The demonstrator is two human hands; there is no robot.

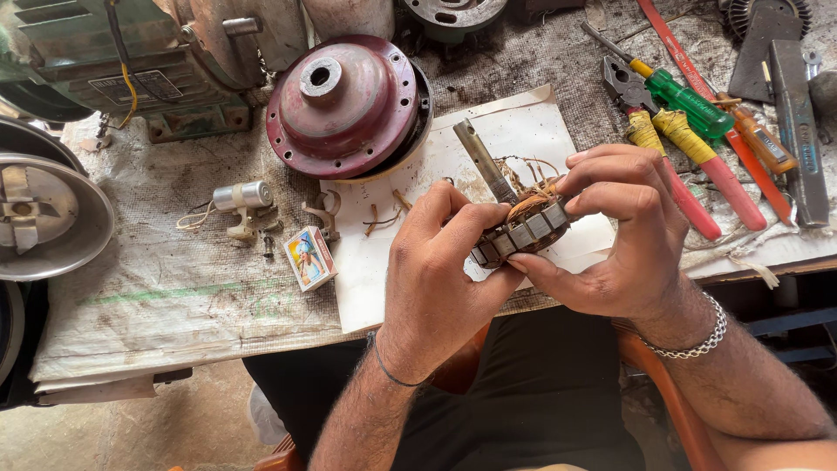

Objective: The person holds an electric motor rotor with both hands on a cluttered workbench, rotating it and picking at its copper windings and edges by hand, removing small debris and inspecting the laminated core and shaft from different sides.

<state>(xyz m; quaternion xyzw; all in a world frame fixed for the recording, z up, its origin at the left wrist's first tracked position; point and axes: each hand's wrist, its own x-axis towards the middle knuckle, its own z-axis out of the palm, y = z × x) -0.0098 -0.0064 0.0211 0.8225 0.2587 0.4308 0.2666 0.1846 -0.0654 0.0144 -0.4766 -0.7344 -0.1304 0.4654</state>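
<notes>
1. A motor rotor (521, 228), its slotted steel core ringed with copper winding, is held just above the front edge of a cluttered bench (174, 296), over a sheet of white paper (523, 131).
2. The left hand (436, 270) is curled around the rotor's near-left side, thumb and fingers closed on the core, so the rotor sits at the hand's fingertips to its right.
3. The right hand (623, 235) closes on the rotor from the other side: the thumb presses the lower edge of the core and the bent fingers arch over the top, where loose copper wire ends stick up.
4. The rotor's steel shaft (484, 161) slants up and to the left, away from both hands, clear of the fingers.
5. On the bench beyond the paper stands a round red motor end cover (344, 109); a small matchbox (309, 258) lies to the left of the left hand, well apart from it.
6. To the right of the right hand lie pliers with yellow-and-red grips (689, 174) and a green-handled screwdriver (684, 98), near but not touched.
</notes>
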